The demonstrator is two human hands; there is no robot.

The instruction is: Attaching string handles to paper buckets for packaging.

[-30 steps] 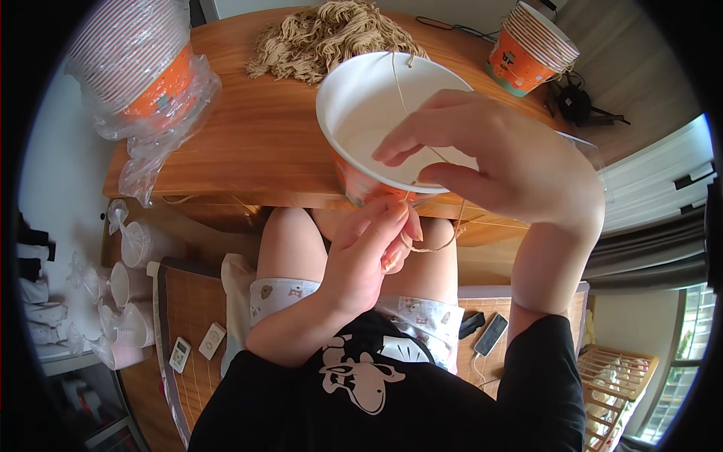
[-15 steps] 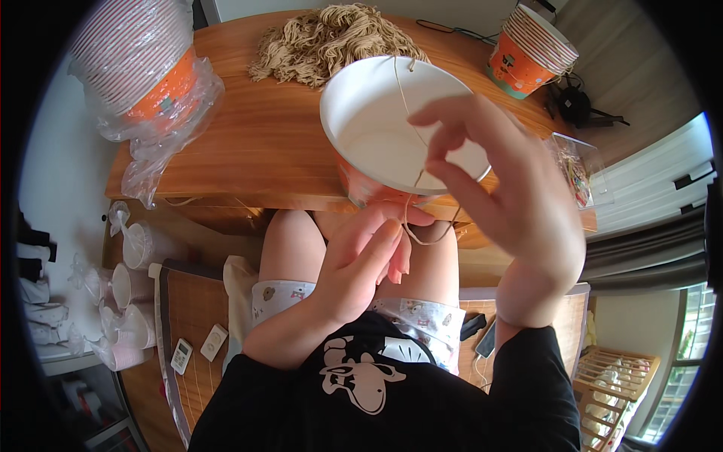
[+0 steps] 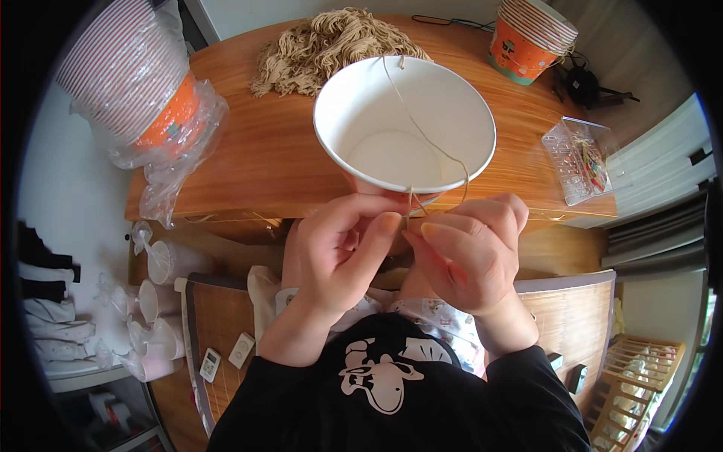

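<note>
Partly hidden behind both hands, the lower outside of the white paper bowl cannot be made out; only a sliver of orange wall shows under its rim, and whatever carries the bowl's weight is covered by the fingers. Where the thin tan string ends is also hard to tell, since it vanishes between the fingertips. The left hand has its grip pressed together, thumb and forefinger pinched on the string just below the bowl's near rim. The right hand is closed the same way, its fingertips meeting those of the left and clamped on the same string, with a small loop of it curling out beside the knuckles. The bowl sits in front of the near edge of the wooden counter, mouth tilted up toward the camera. The string's long axis runs from the far rim, near the heap of loose string, across the open mouth and down over the near rim to the fingers. A sleeve of stacked bowls in clear plastic lies at the left of the counter, a shorter stack of orange bowls stands at the far right, and a clear plastic box rests near the right edge.
</note>
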